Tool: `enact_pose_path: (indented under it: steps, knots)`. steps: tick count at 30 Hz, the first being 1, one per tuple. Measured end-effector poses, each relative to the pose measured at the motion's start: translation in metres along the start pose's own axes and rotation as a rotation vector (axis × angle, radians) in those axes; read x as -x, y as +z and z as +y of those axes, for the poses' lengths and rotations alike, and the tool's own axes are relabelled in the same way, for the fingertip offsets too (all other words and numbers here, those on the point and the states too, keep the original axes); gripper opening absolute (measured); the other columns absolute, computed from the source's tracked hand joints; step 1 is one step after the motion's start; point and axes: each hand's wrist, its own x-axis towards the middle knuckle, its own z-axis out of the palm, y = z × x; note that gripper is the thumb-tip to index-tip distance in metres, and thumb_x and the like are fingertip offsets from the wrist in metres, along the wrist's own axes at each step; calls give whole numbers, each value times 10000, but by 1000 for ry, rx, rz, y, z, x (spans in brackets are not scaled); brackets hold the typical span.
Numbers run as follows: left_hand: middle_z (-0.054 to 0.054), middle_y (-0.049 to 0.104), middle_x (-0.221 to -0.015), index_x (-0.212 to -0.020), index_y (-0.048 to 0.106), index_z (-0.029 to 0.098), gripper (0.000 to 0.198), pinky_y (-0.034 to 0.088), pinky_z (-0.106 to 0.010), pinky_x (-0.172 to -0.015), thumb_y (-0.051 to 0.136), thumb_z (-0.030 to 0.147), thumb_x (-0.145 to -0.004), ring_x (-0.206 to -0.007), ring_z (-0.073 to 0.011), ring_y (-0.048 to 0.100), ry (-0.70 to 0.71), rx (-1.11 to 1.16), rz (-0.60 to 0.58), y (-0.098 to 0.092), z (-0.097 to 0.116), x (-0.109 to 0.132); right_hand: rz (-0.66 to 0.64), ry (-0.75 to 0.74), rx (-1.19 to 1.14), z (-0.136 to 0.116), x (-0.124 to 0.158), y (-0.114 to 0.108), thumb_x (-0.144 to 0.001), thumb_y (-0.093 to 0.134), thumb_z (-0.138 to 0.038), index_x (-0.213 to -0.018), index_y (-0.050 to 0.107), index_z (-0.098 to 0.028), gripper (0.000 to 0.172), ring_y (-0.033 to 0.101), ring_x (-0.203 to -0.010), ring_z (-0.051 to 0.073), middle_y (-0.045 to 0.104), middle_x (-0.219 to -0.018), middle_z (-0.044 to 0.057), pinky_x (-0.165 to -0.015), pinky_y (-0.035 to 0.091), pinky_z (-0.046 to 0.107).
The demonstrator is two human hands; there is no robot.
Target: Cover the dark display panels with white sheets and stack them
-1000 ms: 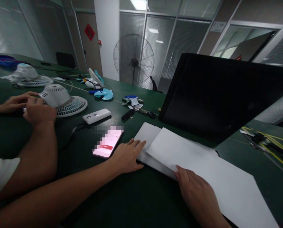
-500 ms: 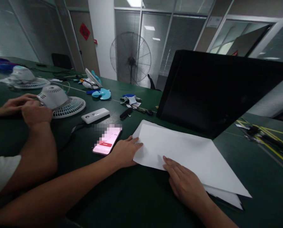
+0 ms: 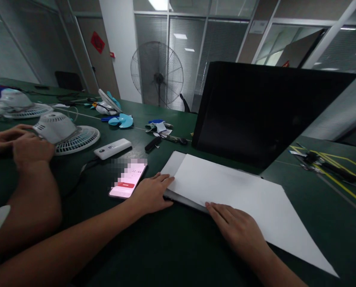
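A large white sheet of paper (image 3: 234, 187) lies skewed to the right on top of a thin stack, whose greyish left end (image 3: 174, 160) shows beneath it. My left hand (image 3: 154, 193) rests at the stack's left end, fingers stretched over its edge and thumb spread along the near side. On the sheet's near edge lies my right hand (image 3: 239, 227), its fingers extended and close together; its thumb is hidden. A phone (image 3: 128, 179) with a lit pink screen sits just left of my left hand.
Behind the stack stands a big black panel (image 3: 255, 115), tilted. To the left, another person's hands (image 3: 31, 145) touch a white fan housing (image 3: 56, 127). A white power bank (image 3: 113, 149), a blue fan blade (image 3: 121, 120) and a black box cutter-like object (image 3: 153, 144) lie farther back.
The top sheet has slid right and towards me across the stack, uncovering more of the stack's left end. My right hand has shifted slightly with it. The view has turned a little right.
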Motion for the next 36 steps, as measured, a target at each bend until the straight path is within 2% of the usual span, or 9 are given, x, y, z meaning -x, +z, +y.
enact_pose_path:
  steps: [3, 10, 14, 17, 19, 23, 27, 33, 36]
  knots:
    - [-94, 430, -1603, -1543, 405, 244, 848, 477, -531, -1099, 685, 554, -804, -1419, -379, 466, -2, 0, 5, -1, 1, 0, -28, -8, -51, -11, -5, 4, -883, 489, 6, -1314, 653, -125, 479, 724, -1005, 242, 730, -1201, 124, -769, 634, 364]
    - [-101, 549, -1508, -1333, 617, 217, 610, 509, -503, -1063, 688, 523, -811, -1397, -392, 488, 34, -19, 17, -1, 0, 1, -88, -36, -238, -16, -14, 10, -927, 466, -48, -1448, 558, -169, 543, 584, -1300, 239, 578, -1455, 71, -1005, 577, 412]
    - [-111, 555, -1498, -1326, 609, 207, 617, 496, -512, -1074, 695, 526, -804, -1408, -390, 474, 29, -4, 21, -2, 0, 2, -129, -19, -302, -10, -14, 8, -882, 419, 3, -1502, 502, -200, 658, 512, -1373, 200, 531, -1500, 49, -1077, 529, 380]
    - [-108, 537, -1515, -1342, 590, 219, 641, 482, -513, -1088, 696, 538, -796, -1426, -379, 452, 11, 3, 11, -2, 0, 1, -128, 32, -295, -4, -10, 9, -917, 441, -44, -1515, 486, -223, 626, 482, -1400, 213, 501, -1526, 61, -1111, 499, 415]
    - [-115, 526, -1523, -1348, 583, 208, 664, 485, -512, -1084, 691, 559, -795, -1433, -376, 441, 0, 2, 1, -1, -1, 1, -149, 109, -250, 0, -6, 11, -974, 503, -191, -1536, 454, -239, 566, 475, -1405, 254, 473, -1547, 78, -1117, 483, 486]
    - [-114, 477, -1563, -1376, 554, 194, 720, 496, -511, -1075, 692, 584, -788, -1463, -378, 395, -11, -4, -14, -1, -2, 1, -214, 215, -162, 5, 0, 17, -995, 523, -453, -1561, 411, -236, 616, 502, -1380, 305, 470, -1547, 106, -1062, 513, 547]
    - [-109, 459, -1577, -1420, 516, 204, 759, 506, -519, -1061, 700, 580, -787, -1466, -389, 384, -25, 0, -34, -4, -1, 1, -232, 194, -144, 4, 2, 23, -1005, 500, -458, -1533, 458, -253, 568, 501, -1380, 311, 476, -1546, 96, -1059, 513, 537]
    - [-103, 459, -1578, -1557, 367, 263, 899, 511, -522, -1036, 694, 604, -792, -1425, -382, 444, -7, 5, -47, -8, -2, -1, -236, 172, -130, 5, 3, 25, -995, 505, -495, -1561, 414, -247, 624, 498, -1382, 319, 458, -1558, 112, -1047, 513, 537]
    - [-109, 466, -1572, -1561, 366, 258, 939, 520, -504, -1017, 702, 641, -772, -1385, -377, 492, -3, 1, -55, -8, -6, -2, -199, 134, -123, 9, 3, 23, -997, 495, -506, -1581, 372, -232, 656, 542, -1340, 302, 489, -1535, 118, -1019, 532, 500]
